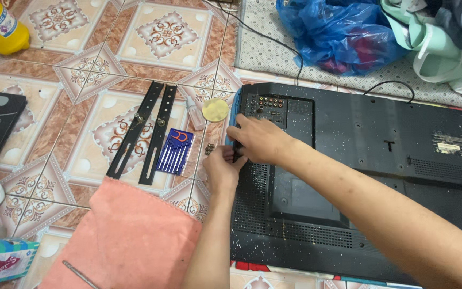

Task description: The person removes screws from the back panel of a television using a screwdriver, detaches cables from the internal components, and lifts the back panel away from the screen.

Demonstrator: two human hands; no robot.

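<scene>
Lying beside black television back (380, 144): blue screwdriver packet (174, 151)

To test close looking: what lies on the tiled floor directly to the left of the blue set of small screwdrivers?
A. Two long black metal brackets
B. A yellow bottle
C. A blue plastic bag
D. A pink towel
A: the two long black metal brackets lie side by side just left of the blue screwdriver set.
</scene>
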